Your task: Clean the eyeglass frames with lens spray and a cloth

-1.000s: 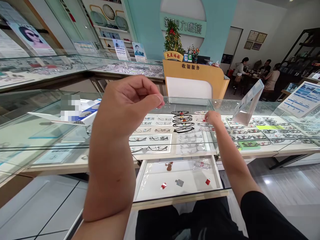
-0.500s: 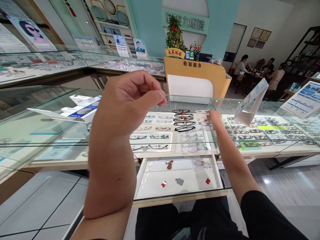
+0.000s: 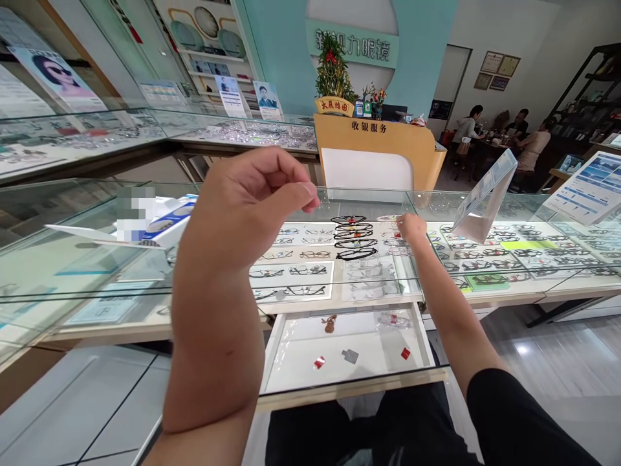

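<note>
Bright overall; glare on floor; edges stretched

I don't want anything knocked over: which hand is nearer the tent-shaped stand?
Right. The right hand is at the glass counter, left of the stand; the left hand is raised, much farther left.

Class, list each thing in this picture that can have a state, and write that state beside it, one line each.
Left hand, raised, fingers curled
Right hand, stretched over the counter, fingertips hidden
Black-framed glasses, lined up one behind another
Drawer, open
Red pieces, lying in the drawer
Box, open, a white flap sticking out
Folded display card, standing
</note>
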`<state>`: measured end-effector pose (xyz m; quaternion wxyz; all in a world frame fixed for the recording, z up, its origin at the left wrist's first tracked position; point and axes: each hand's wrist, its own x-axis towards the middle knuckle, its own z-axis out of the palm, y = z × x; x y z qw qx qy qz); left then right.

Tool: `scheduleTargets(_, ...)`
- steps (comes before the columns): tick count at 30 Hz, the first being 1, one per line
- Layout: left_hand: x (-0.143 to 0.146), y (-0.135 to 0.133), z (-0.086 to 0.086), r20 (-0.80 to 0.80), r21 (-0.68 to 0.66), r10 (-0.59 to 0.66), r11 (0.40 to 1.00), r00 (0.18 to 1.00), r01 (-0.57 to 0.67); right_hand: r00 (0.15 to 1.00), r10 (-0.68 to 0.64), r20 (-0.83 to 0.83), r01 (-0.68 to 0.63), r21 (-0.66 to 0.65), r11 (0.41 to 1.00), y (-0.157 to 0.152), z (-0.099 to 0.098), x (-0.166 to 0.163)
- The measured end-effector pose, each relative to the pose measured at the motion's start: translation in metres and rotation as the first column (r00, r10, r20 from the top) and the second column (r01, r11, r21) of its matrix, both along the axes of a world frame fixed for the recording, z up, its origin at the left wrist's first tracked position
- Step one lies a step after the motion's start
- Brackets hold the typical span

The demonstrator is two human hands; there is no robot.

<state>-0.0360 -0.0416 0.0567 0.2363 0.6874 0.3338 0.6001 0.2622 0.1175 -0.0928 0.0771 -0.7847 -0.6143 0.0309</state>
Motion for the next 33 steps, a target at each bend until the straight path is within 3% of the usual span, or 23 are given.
scheduleTargets(5,-0.002,0.003,-0.001,-0.034,-0.032,0.006,0.999,0.999,-0.007,0.998,-0.021,-0.058,0.028,0.121,0.992,-0.012,0.028,-0.004)
scheduleTargets(8,-0.003,0.007,-0.005,-0.047,-0.087,0.036,0.995,0.998,-0.039,0.979,0.043,-0.199,0.016,0.286,0.958,-0.027,0.052,-0.011)
scheduleTargets(11,-0.005,0.013,-0.011,-0.048,-0.163,0.097,0.981,0.994,-0.103,0.874,0.273,-0.401,-0.046,0.492,0.870,-0.048,0.074,-0.023)
scheduleTargets(15,-0.007,0.024,-0.020,-0.154,-0.244,0.083,0.962,0.985,-0.119,0.685,0.590,-0.428,-0.186,0.680,0.709,-0.080,0.092,-0.041)
scheduleTargets(19,-0.007,0.034,-0.025,-0.251,-0.327,-0.071,0.945,0.965,-0.016,0.602,0.734,-0.314,-0.239,0.806,0.541,-0.112,0.100,-0.059)
scheduleTargets(23,-0.007,0.031,-0.021,-0.282,-0.383,-0.225,0.918,0.933,0.106,0.691,0.722,-0.032,-0.305,0.893,0.332,-0.134,0.101,-0.074)
scheduleTargets(27,-0.007,0.017,-0.013,-0.268,-0.389,-0.371,0.886,0.889,0.253,0.709,0.664,0.237,-0.417,0.900,0.125,-0.140,0.097,-0.083)
scheduleTargets(33,-0.001,0.007,-0.009,-0.197,-0.411,-0.462,0.840,0.865,0.355,0.724,0.567,0.392,-0.483,0.876,0.011,-0.141,0.090,-0.089)
